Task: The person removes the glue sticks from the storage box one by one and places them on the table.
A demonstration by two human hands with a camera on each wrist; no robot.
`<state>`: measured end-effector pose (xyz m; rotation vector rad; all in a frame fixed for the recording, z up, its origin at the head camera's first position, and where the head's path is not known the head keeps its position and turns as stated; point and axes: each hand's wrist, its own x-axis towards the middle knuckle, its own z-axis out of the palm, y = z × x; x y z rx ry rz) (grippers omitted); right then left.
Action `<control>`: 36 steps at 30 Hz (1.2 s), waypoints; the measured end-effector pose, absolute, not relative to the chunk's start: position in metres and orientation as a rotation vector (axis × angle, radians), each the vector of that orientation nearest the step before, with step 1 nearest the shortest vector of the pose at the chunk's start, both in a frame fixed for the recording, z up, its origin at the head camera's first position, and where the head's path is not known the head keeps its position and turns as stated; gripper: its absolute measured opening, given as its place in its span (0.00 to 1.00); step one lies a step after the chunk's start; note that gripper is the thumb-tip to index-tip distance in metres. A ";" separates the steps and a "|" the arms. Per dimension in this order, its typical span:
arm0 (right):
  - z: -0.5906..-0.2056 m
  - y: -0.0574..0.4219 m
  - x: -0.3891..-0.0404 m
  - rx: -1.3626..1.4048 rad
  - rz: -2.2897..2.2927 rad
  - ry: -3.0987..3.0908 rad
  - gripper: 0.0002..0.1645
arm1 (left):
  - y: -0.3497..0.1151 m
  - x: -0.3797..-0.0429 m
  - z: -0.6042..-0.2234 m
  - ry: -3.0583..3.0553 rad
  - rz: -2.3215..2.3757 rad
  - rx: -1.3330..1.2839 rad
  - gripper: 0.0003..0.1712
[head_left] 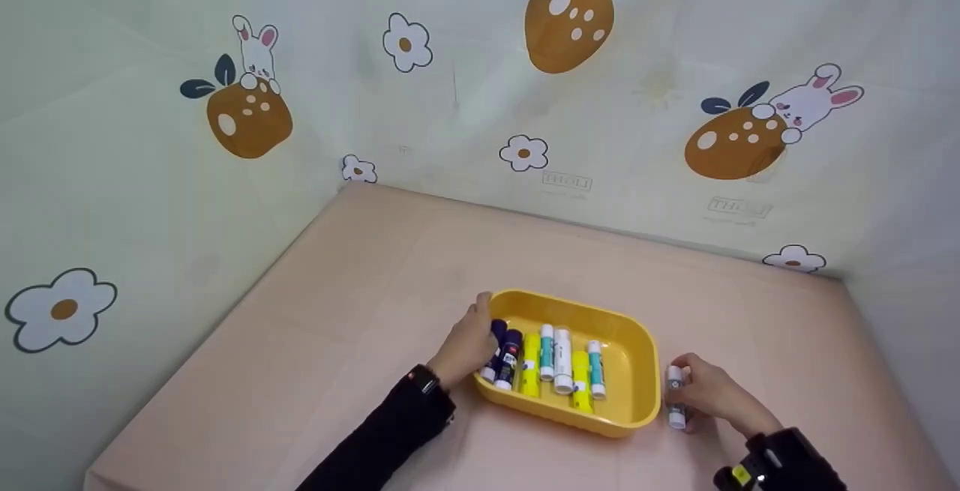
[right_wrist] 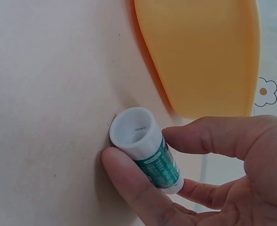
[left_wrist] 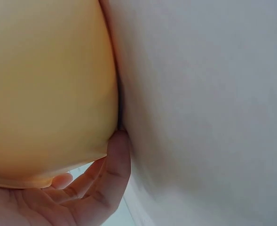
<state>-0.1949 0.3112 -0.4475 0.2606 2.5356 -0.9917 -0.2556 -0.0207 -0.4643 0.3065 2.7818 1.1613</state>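
A yellow plastic basket (head_left: 577,312) stands on the table with several glue sticks in it: navy ones (head_left: 510,360), yellow ones (head_left: 531,365), a white one (head_left: 562,360) and small teal-and-white ones (head_left: 596,369). My left hand (head_left: 466,342) grips the basket's left end; the left wrist view shows its fingers curled against the outer wall (left_wrist: 58,94). Just outside the basket's right end, my right hand (head_left: 716,393) pinches a small teal-and-white glue stick (right_wrist: 158,165) between thumb and fingers. The hollow white end of that stick faces the right wrist camera.
A pale pink cloth covers the table (head_left: 360,281). Behind and at both sides hang pale curtains (head_left: 450,101) printed with rabbits, brown fruit and flowers. The table's back edge meets the curtain beyond the basket.
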 end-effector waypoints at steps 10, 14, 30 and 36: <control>-0.432 0.315 -0.200 0.241 -0.893 2.540 0.44 | -0.019 -0.256 -0.464 2.750 1.169 0.257 0.35; -0.422 0.315 -0.202 0.193 -0.872 2.591 0.42 | -0.019 -0.256 -0.464 2.747 1.175 0.249 0.35; -0.382 0.282 -0.202 -0.019 -0.827 2.734 0.39 | -0.020 -0.255 -0.465 2.755 1.184 0.277 0.35; -0.379 0.259 -0.206 -0.067 -0.769 2.764 0.39 | -0.021 -0.256 -0.465 2.760 1.183 0.286 0.35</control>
